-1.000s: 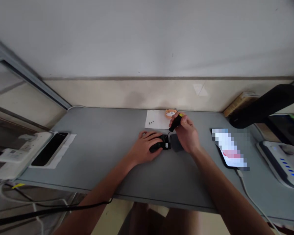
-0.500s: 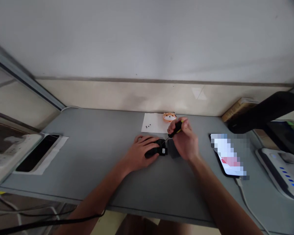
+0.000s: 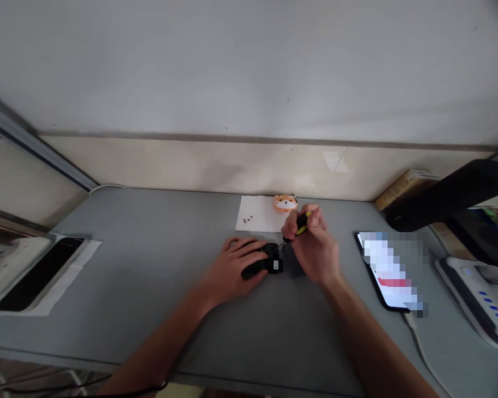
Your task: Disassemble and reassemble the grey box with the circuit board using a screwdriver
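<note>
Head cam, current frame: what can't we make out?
All in the head view:
Black device: left part partly covered by the left hand.
Screwdriver: handle partly hidden by the right hand; tip too small and dark to tell if seated.
Dark bits on white paper: too small to identify.
Lit phone: screen pixelated.
Power strip: cut off by right edge.

The left hand [image 3: 236,268] and right hand [image 3: 317,249] are showing bare, with slim fingers [image 3: 251,257]; the left forearm [image 3: 170,334] and right forearm [image 3: 365,326] are also showing bare, tapering toward the hands.
</note>
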Action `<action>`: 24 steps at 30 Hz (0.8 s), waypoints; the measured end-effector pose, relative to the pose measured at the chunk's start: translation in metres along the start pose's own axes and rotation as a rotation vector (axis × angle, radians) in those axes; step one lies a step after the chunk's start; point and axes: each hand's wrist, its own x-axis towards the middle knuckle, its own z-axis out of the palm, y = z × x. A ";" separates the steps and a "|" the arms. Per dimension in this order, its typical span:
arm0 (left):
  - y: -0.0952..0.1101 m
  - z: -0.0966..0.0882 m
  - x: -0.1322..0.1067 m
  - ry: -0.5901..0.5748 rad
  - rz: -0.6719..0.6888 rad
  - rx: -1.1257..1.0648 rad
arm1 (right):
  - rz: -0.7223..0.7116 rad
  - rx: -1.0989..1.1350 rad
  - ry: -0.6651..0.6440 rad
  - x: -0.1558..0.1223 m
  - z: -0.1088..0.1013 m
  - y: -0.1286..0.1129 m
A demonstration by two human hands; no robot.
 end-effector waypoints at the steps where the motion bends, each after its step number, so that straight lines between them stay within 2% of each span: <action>1: 0.000 0.000 0.000 -0.007 -0.003 -0.002 | 0.000 -0.029 0.002 0.001 -0.001 -0.001; 5: -0.001 -0.001 0.000 -0.035 -0.003 -0.018 | 0.029 -0.085 0.000 0.004 -0.001 -0.004; 13: 0.000 -0.004 0.003 -0.047 -0.003 -0.025 | 0.045 0.022 0.024 0.002 0.001 -0.002; 16: 0.001 -0.004 0.002 -0.030 -0.028 -0.022 | 0.023 0.008 0.037 0.003 -0.002 -0.002; 24: -0.001 0.001 -0.001 -0.013 0.008 -0.006 | 0.053 -0.017 0.024 0.003 0.000 -0.003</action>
